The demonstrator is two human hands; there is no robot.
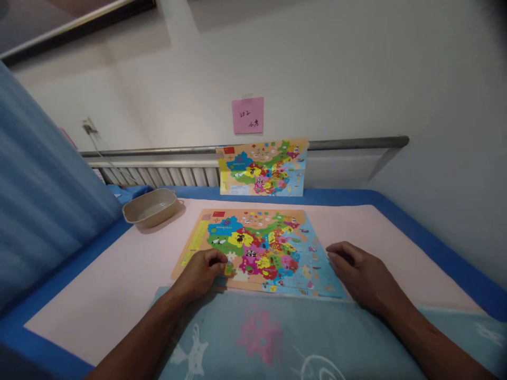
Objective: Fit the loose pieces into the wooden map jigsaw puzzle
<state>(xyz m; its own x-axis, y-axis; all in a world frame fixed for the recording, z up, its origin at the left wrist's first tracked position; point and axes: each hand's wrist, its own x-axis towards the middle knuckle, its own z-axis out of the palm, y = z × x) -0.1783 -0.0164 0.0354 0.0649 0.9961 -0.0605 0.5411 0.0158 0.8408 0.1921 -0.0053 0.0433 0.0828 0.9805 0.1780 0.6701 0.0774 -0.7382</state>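
A colourful map puzzle board [253,237] lies flat on the pale pink sheet, printed with animals and a red flag, with pale gaps near its lower left. Over that lower left part is my left hand [204,269], thumb and forefinger pinched on a small puzzle piece [228,268] showing yellow and green; much of it is hidden by the fingers. My right hand [358,269] rests at the board's right edge, fingers curled and pressed together against the rim. A matching printed map sheet [263,168] stands upright behind the board, leaning against the wall side.
A beige basin [152,208] stands at the back left of the blue-edged bed [340,196]. A metal rail [356,143] runs along the wall, under a pink note [247,115]. A blue curtain [43,200] hangs at left. A teal patterned cloth [293,327] lies nearest me.
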